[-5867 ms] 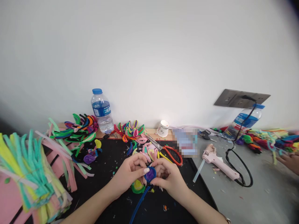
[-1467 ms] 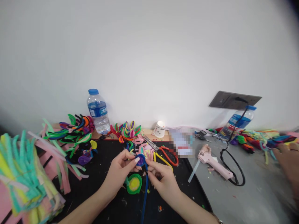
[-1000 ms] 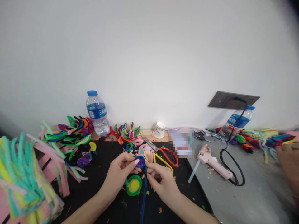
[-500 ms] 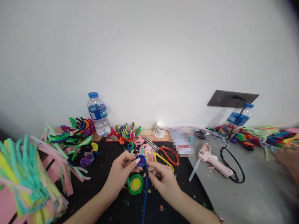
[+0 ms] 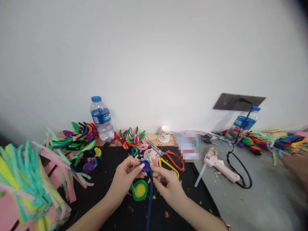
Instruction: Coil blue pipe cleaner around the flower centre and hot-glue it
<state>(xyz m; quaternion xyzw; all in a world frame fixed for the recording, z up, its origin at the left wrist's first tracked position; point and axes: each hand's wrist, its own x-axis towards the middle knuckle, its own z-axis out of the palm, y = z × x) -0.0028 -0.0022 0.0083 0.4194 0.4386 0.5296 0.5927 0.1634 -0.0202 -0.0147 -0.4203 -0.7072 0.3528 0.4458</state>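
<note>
My left hand (image 5: 121, 176) pinches a small round coil of pipe cleaner (image 5: 145, 166), purple in the middle with a blue rim. At its right side my right hand (image 5: 169, 183) has its fingers closed on the blue pipe cleaner (image 5: 149, 205), whose free end hangs down toward me. A dark bit shows on the strand by the right fingertips. Just below the hands, a green coiled disc with a yellow centre (image 5: 139, 190) lies on the black mat (image 5: 115, 207). Scissors (image 5: 160, 153) with red and yellow handles rest behind my right hand.
Pipe cleaner bundles (image 5: 29, 183) fill the left side. Bright looped pieces (image 5: 131, 136), a water bottle (image 5: 101, 118) and a paper cup (image 5: 164, 134) stand along the wall. Right are a corded pink glue gun (image 5: 222, 168), another bottle (image 5: 243, 125) and another person's hand (image 5: 295, 163).
Both hands keep the same hold on the blue and purple coil. The view has shifted very slightly; nothing else has visibly moved.
</note>
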